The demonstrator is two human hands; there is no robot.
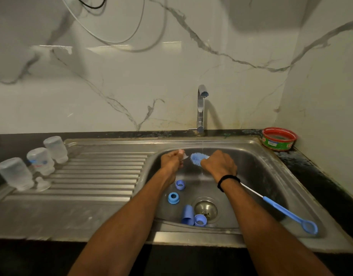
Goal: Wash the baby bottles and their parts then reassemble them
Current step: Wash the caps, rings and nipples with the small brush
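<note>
Left hand (pixel 171 161): pinching clear teat (pixel 184 156) near running tap (pixel 201 108), for scrubbing.
Right hand (pixel 219 164): gripping brush (pixel 197 157) near bristles, for control.
Bottles (pixel 41 161): upended left on drainboard (pixel 103 170), draining.
Rings (pixel 173 198), cap (pixel 188 215): in sink basin (pixel 251 176), likely awaiting wash.

Walls: white marble-look panels (pixel 171 76) with grey veins, meeting in a corner at the right.
Table: black stone top (pixel 311 166) around a steel sink (pixel 261 176) with a ribbed drainboard (pixel 101 170).
Tap: chrome (pixel 200 108), against the back wall.
Cables: loops (pixel 115 43) hang high on the left.
Light: dim.
</note>
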